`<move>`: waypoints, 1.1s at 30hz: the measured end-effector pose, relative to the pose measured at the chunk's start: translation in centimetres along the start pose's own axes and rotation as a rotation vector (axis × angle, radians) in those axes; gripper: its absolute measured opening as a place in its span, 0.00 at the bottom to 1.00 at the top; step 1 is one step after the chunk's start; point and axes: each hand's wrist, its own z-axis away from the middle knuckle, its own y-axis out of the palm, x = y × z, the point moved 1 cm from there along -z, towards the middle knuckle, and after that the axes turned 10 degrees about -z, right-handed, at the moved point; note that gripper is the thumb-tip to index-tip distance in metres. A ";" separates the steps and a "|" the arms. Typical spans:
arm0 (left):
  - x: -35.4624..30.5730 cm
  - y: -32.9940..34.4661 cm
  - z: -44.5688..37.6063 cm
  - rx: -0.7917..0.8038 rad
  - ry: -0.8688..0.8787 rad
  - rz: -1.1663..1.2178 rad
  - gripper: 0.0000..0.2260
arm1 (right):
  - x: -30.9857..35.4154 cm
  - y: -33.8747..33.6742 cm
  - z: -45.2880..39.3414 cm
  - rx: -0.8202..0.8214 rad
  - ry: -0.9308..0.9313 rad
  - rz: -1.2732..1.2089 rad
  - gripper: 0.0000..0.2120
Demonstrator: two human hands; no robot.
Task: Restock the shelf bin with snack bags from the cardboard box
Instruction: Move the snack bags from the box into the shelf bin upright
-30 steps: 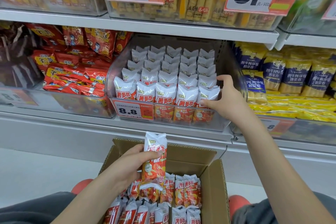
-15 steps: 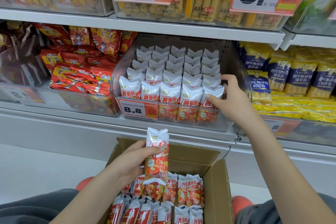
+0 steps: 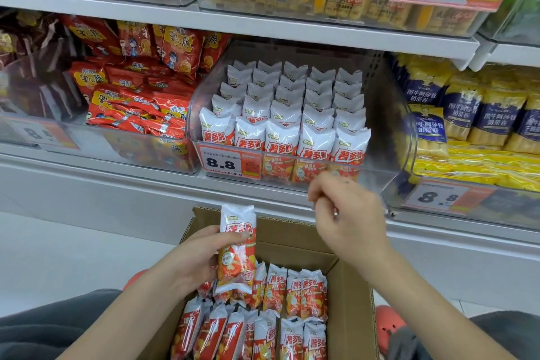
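Note:
My left hand (image 3: 201, 254) grips a white and red snack bag (image 3: 237, 248) upright above the open cardboard box (image 3: 353, 301). Several more bags (image 3: 280, 327) of the same kind stand in rows inside the box. The clear shelf bin (image 3: 382, 137) on the middle shelf holds several rows of the same bags (image 3: 286, 114), standing upright. My right hand (image 3: 344, 216) hovers between the bin's front and the box with loosely curled fingers, and it holds nothing.
A bin of red snack packs (image 3: 137, 88) stands left of the target bin, a bin of blue and yellow packs (image 3: 479, 114) to its right. Price tags reading 8.8 (image 3: 228, 162) hang on the bins. My knees and red shoes (image 3: 390, 327) flank the box.
My right hand has left the front right bag in the bin and dropped toward the box. My left hand still holds its bag at about the same spot.

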 end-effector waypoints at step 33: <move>6.0 -2.4 -5.6 0.039 -0.338 -0.010 0.24 | -12.0 16.9 17.3 0.662 1.526 -0.599 0.25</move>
